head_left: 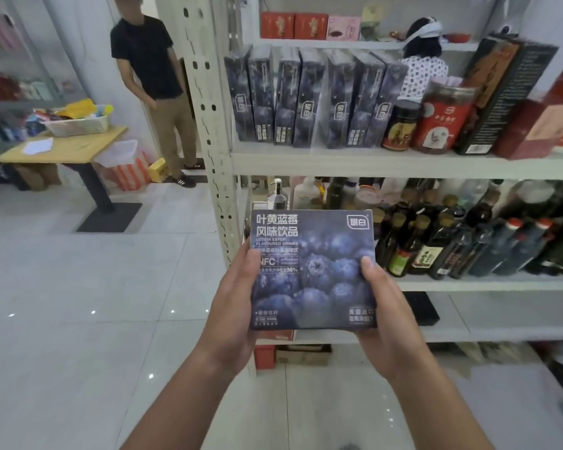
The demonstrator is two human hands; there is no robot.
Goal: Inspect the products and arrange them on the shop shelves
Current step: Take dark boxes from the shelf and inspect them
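Head view shows a flat, dark blue cardboard drink box printed with blueberries (312,271) held face-up in front of the white metal shelving unit (403,164). Left hand (233,306) and right hand (384,306) clamp its side edges, thumbs on the front. Matching blue boxes (309,95) stand upright in a row on the shelf above, beside red jars (442,121).

White tiled floor (62,319); wooden table (78,149)
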